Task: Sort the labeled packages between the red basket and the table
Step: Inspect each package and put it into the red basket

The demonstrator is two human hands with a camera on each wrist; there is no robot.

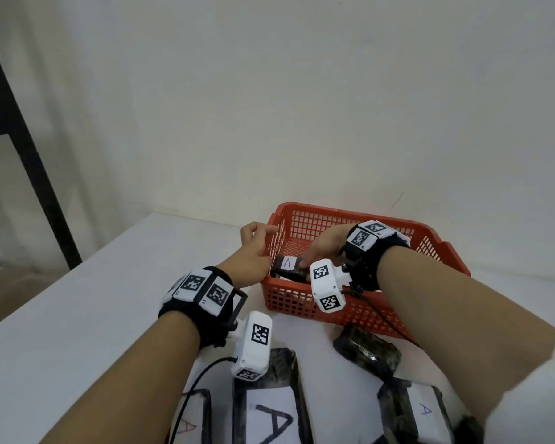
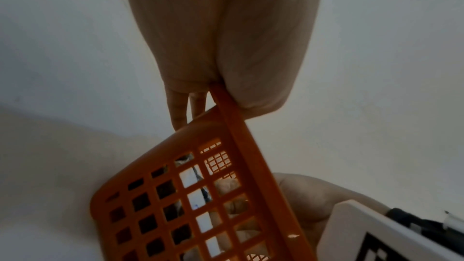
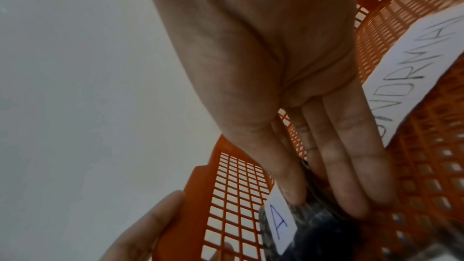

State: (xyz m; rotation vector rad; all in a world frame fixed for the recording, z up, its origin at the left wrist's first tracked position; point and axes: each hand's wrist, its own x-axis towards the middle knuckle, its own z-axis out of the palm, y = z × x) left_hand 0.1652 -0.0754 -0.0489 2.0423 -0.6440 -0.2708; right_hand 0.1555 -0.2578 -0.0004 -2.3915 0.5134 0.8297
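Note:
The red basket (image 1: 334, 209) stands on the white table (image 1: 109, 283), ahead of me and to the right. My right hand (image 1: 305, 262) reaches into its near left corner. There thumb and fingers pinch a small dark package with a white "A" label (image 1: 287, 265). In the right wrist view the thumb lies on top of the label (image 3: 280, 225) and the fingers (image 3: 351, 186) press the far side. My left hand (image 1: 260, 248) holds the basket's left rim (image 2: 251, 166), which runs between thumb and fingers.
Near the table's front edge lie three dark packages labelled "A" (image 1: 269, 411) (image 1: 193, 421) (image 1: 425, 411) and one dark package with no label showing (image 1: 367, 350). A white paper strip with handwriting (image 3: 414, 70) is fixed inside the basket. A black frame (image 1: 23, 149) stands at far left.

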